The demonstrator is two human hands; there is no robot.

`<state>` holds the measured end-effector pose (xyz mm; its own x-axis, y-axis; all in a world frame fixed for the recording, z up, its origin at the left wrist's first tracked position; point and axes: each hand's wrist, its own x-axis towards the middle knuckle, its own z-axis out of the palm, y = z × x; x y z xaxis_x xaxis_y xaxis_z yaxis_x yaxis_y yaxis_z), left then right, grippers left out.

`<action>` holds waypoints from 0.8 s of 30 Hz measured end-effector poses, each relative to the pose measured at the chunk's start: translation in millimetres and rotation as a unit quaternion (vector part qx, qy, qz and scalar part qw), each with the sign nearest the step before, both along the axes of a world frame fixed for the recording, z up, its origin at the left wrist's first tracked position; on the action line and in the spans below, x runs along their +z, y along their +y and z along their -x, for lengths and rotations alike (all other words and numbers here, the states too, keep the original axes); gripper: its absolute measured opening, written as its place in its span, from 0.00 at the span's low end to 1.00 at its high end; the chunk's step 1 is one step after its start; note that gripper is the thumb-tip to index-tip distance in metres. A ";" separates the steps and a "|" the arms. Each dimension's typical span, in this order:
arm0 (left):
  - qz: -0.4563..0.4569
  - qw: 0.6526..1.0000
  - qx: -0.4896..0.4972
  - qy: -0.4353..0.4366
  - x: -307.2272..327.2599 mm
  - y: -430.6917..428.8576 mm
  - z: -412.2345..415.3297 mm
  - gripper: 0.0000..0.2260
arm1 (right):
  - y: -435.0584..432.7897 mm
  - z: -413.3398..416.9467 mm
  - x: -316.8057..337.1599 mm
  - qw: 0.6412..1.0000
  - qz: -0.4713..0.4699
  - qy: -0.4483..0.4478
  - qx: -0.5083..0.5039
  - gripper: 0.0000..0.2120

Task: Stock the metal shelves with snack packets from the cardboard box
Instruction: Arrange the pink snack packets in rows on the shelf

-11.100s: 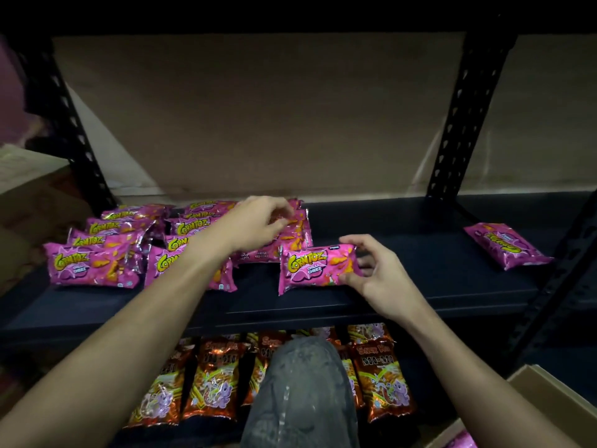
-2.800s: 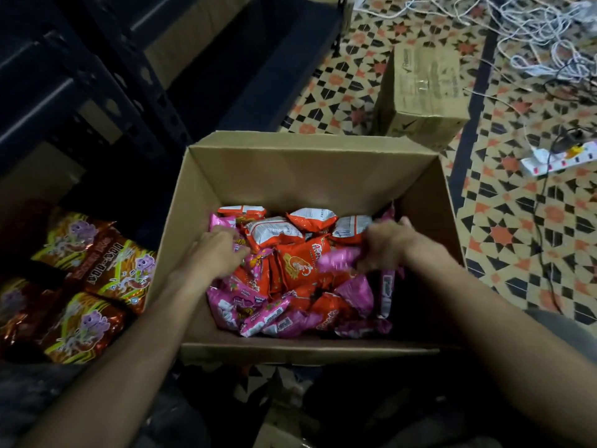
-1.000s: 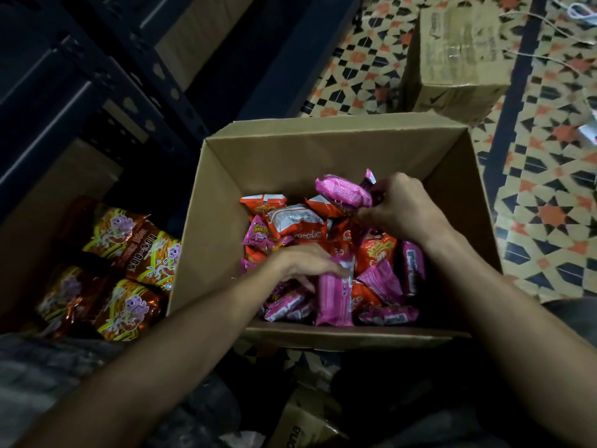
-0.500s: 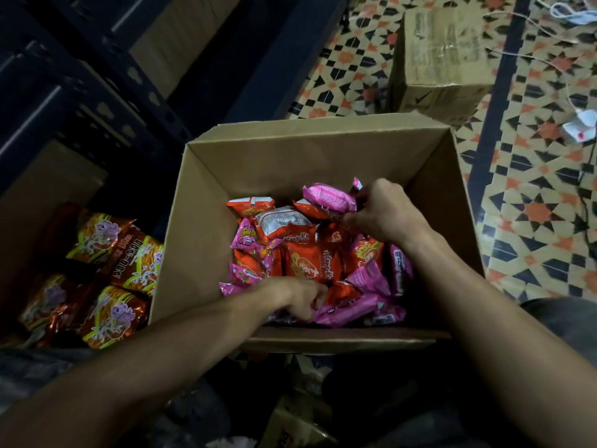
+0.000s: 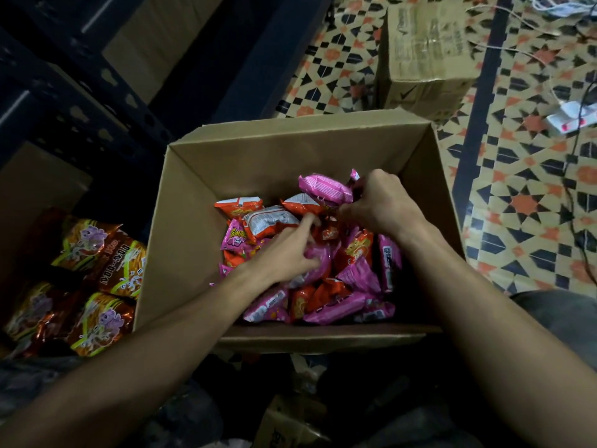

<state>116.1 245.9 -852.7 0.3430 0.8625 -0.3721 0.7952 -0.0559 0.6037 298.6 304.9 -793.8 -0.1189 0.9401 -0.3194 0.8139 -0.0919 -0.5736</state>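
Since half-second ago: your left hand (image 5: 284, 257) shifts from box's near edge up into pile middle; your right hand (image 5: 381, 205) keeps its spot. Cardboard box (image 5: 193, 221) sits on floor beside metal shelves (image 5: 80, 101) and holds heap of pink and orange snack packets (image 5: 352, 253). Your right fingers pinch pink packet (image 5: 323, 187) (raised above heap). Your left fingers curl over second pink packet (image 5: 318, 263).

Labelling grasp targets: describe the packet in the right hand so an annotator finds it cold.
In the open cardboard box on the tiled floor, look at the far right of the pile. The right hand pinches a pink packet by its end; it alone is raised above the others.
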 end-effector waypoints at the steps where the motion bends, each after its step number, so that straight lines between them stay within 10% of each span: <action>1: -0.007 1.000 0.013 -0.023 4.7 1.7 -1.1 0.24 | 0.4 -1.6 1.2 1.000 -0.005 -0.002 -0.006 0.14; 5: 0.031 0.997 -0.070 0.002 12.5 -1.6 -18.2 0.10 | 4.1 -8.7 6.5 1.000 -0.016 -0.006 -0.024 0.13; 13: 0.232 0.936 -0.233 0.126 -13.1 -16.6 -75.0 0.24 | 3.8 -13.8 0.7 1.000 -0.017 0.008 -0.017 0.16; 24: 0.173 0.962 -0.172 0.119 5.6 -22.8 -44.0 0.16 | -12.8 0.8 6.0 0.999 0.006 0.030 0.030 0.06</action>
